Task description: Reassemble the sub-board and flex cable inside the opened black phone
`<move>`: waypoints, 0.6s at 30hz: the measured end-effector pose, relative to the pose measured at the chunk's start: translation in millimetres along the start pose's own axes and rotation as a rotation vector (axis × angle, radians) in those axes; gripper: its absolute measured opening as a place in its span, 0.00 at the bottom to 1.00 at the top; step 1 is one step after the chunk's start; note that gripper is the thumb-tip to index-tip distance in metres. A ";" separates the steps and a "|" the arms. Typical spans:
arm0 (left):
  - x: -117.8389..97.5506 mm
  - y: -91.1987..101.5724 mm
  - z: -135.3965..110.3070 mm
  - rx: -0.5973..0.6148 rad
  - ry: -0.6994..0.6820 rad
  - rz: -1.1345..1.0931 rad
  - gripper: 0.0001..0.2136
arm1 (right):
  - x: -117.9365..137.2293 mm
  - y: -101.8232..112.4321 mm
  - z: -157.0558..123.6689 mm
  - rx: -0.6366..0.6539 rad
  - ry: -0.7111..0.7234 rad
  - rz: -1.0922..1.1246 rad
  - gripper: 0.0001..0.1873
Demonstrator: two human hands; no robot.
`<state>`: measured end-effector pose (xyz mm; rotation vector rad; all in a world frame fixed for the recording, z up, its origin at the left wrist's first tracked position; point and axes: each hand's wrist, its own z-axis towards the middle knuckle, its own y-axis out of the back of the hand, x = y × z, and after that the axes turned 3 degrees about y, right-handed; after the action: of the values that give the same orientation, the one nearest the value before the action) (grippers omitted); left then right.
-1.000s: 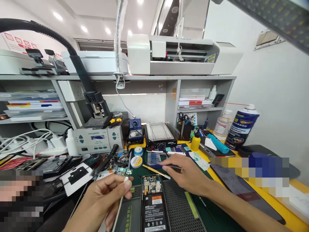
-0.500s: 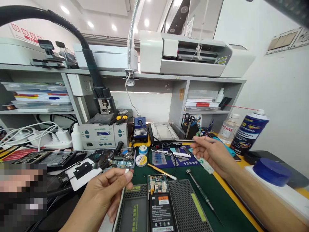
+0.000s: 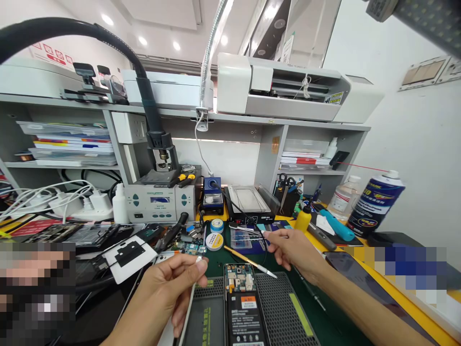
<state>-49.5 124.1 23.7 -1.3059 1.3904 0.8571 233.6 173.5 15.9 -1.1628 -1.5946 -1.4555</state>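
My left hand (image 3: 169,288) is low at centre-left, with thumb and forefinger pinched on a thin pale flat strip (image 3: 189,298) that slants down toward the bottom edge. An opened phone (image 3: 242,307) with its circuit board and battery bare lies on a black perforated mat (image 3: 277,298) just right of that hand. My right hand (image 3: 293,247) reaches in from the right above the phone. Its fingers are closed on slim metal tweezers (image 3: 252,229) that point left over a small clear box (image 3: 240,239). A yellow-handled pick (image 3: 245,260) lies between the hands.
A grey soldering station (image 3: 160,202), a blue tip holder (image 3: 211,190) and a heating plate (image 3: 250,199) stand at the back. A yellow bottle (image 3: 303,218), a blue spray can (image 3: 374,202) and a dark phone (image 3: 347,269) are at right. A thin screwdriver (image 3: 313,294) lies on the green mat.
My right hand came down and to the left from beside the spray can, to just above the phone, still with a thin metal tool. My left hand kept its pinch on the strip.
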 end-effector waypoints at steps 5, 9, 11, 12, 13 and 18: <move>-1.9 -1.9 -3.1 0.005 0.013 -0.036 0.19 | 7.7 11.3 -4.2 -0.061 0.150 -0.404 0.14; 1.1 -2.8 -4.7 0.063 0.057 -0.001 0.19 | 8.4 21.8 -7.4 -0.040 0.282 -0.653 0.11; 4.8 -3.4 -5.0 0.120 0.086 0.007 0.19 | 10.4 23.6 -11.1 -0.048 0.336 -0.731 0.10; 7.0 -3.8 -5.0 0.151 0.103 0.004 0.18 | 12.2 22.9 -13.9 -0.063 0.362 -0.754 0.09; 9.2 -4.4 -5.0 0.180 0.120 -0.003 0.17 | 14.4 21.0 -17.3 -0.079 0.389 -0.764 0.09; 17.7 -8.3 -6.0 0.239 0.163 0.005 0.17 | 19.3 -3.0 -34.2 0.013 0.479 -0.712 0.12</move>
<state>-41.1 112.4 9.3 -1.2081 1.5714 0.5771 220.7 143.2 37.4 -0.1698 -1.7220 -1.9622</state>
